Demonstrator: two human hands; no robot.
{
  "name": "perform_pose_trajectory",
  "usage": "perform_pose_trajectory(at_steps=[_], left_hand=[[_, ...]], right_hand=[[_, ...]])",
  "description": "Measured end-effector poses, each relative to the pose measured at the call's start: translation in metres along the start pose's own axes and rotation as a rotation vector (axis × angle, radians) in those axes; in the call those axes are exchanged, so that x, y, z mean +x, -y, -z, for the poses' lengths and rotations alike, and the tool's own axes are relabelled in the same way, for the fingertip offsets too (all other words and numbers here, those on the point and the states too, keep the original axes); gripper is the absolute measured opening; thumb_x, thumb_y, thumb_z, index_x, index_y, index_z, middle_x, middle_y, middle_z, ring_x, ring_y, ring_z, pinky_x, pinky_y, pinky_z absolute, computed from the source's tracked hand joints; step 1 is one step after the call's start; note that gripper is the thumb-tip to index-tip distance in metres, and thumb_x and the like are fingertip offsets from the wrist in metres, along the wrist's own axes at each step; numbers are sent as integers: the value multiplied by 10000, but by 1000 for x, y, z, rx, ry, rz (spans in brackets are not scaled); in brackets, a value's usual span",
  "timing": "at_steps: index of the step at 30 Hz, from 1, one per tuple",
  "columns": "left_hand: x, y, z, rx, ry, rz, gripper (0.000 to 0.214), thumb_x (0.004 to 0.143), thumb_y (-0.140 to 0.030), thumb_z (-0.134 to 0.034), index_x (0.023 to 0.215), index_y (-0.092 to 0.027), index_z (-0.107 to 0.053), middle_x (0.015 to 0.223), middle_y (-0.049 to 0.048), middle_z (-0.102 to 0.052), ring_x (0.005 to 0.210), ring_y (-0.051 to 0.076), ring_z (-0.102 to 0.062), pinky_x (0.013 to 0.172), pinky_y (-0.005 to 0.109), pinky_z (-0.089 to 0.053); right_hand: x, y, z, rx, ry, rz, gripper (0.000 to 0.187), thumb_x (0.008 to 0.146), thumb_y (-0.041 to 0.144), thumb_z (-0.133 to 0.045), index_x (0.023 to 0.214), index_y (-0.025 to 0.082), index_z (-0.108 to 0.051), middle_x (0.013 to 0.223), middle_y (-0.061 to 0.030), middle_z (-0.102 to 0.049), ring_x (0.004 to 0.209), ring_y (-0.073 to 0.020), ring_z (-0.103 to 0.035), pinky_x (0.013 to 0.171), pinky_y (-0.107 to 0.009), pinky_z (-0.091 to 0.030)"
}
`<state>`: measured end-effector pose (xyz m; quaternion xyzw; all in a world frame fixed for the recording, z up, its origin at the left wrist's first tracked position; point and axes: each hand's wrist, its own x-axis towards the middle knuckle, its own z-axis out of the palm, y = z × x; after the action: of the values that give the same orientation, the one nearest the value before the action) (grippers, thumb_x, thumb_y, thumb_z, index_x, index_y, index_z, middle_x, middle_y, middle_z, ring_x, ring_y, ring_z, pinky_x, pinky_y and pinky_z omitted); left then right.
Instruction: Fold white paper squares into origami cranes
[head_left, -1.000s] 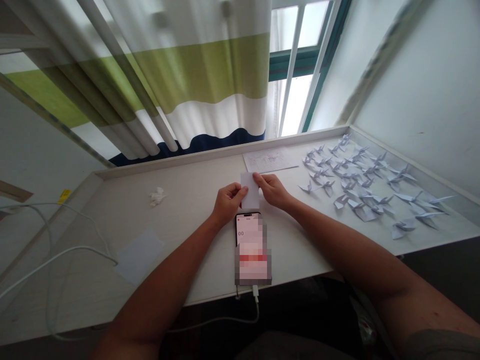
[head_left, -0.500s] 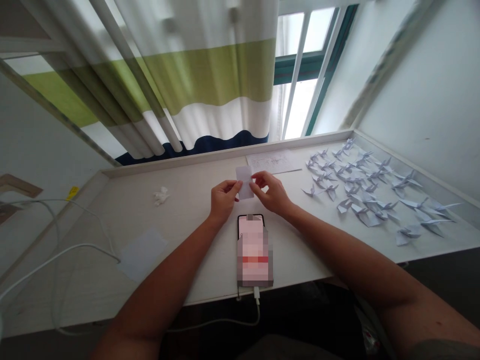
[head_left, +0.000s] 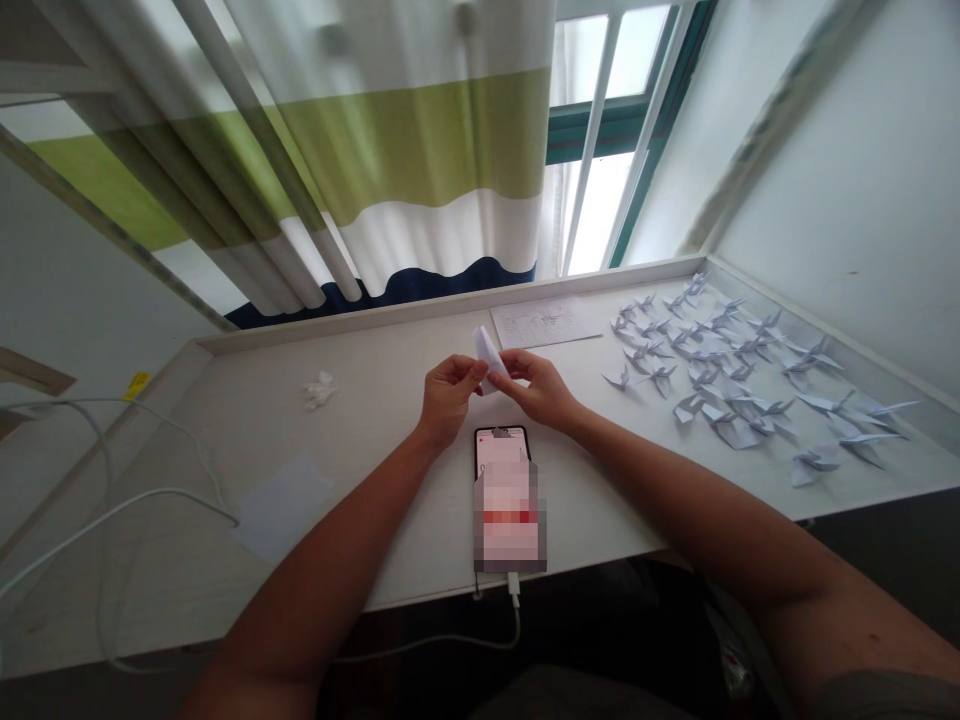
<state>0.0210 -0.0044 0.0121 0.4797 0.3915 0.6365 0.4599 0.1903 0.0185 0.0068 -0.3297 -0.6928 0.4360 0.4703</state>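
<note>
A small white piece of paper (head_left: 487, 350) is held up between both hands, bent lengthwise so that its top comes to a curved point. My left hand (head_left: 450, 395) pinches its left edge between thumb and fingers. From the other side my right hand (head_left: 538, 385) grips the lower right part, its thumb lying across the paper. The fingertips hide the paper's lower portion. Just below the hands a phone (head_left: 506, 500) with a pink screen lies on the white table (head_left: 397, 375), plugged into a white cable.
Many folded paper cranes (head_left: 720, 350) cover the table's right side. A printed sheet (head_left: 546, 321) lies at the back, crumpled white paper (head_left: 319, 391) to the left. Loose white paper (head_left: 283, 505) sits by my left forearm, with white cables (head_left: 165, 493) crossing there. A raised rim (head_left: 450, 303) borders the table.
The paper was a flat upright rectangle and is now bent over lengthwise into a narrower shape. My right hand's fingers have closed in towards my left hand.
</note>
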Motion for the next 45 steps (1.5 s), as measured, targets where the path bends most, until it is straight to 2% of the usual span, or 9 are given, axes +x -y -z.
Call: perform_pose_trajectory(at_steps=[5,11,20,23,26,31,35,40,45], left_hand=[[3,2,4,5,-69,18,579,635,-659,-955,723,-178,-643,668,-27,-655,591,92,-577,537,220,-524],[5,5,9,65,-114,66,559,649,-606,-946,814,-185,-615,726,-26,-690,587,99,-618,526,231,-575],[3,3,10,26,-46,199,653,580,-308,-960,1062,-216,-529,863,-10,-763,739,184,-748,651,333,-668],[5,2,13,32,-45,223,678,600,-357,-958,1126,-209,-558,857,-1,-755,737,190,-746,620,317,-657],[7,1,14,41,-30,198,598,635,-456,-954,1040,-182,-609,874,26,-763,728,179,-733,604,298,-647],[7,-2,17,97,-31,72,507,664,-492,-942,950,-151,-698,894,40,-763,754,174,-707,605,292,-642],[8,-3,20,110,-12,107,491,681,-493,-925,972,-147,-731,885,35,-760,763,175,-704,658,303,-639],[5,-2,20,155,45,124,500,669,-431,-938,1027,-143,-739,915,48,-780,798,183,-711,704,289,-607],[5,-2,18,185,57,148,545,661,-397,-934,1090,-154,-704,877,46,-770,715,176,-685,580,258,-541]], right_hand=[[6,-5,4,187,-117,-69,320,892,514,-684,881,194,-691,872,-50,-776,830,-213,-725,785,-356,-594],[10,-13,7,298,-162,-192,222,792,339,-673,975,215,-648,642,40,-676,583,-188,-671,607,-352,-598],[15,-17,16,189,-219,-110,234,771,390,-769,901,200,-725,792,-26,-766,717,-187,-693,672,-343,-591],[13,-14,18,142,-191,-60,199,789,380,-776,870,199,-753,790,-22,-757,712,-173,-669,662,-322,-550],[13,-12,18,186,-198,-72,248,787,432,-813,857,201,-753,760,-14,-738,697,-165,-648,655,-319,-547],[14,-12,19,389,-151,-253,458,715,591,-907,786,201,-676,722,-7,-712,669,-161,-667,716,-369,-627],[12,-11,17,481,-87,-337,538,606,576,-987,798,204,-649,749,-5,-739,684,-168,-701,733,-372,-639],[10,-10,13,461,-52,-323,514,621,545,-983,835,191,-677,793,-32,-761,729,-185,-717,722,-357,-625],[10,-12,12,414,-80,-306,461,632,501,-978,825,183,-706,789,-32,-764,734,-179,-712,701,-324,-606]])
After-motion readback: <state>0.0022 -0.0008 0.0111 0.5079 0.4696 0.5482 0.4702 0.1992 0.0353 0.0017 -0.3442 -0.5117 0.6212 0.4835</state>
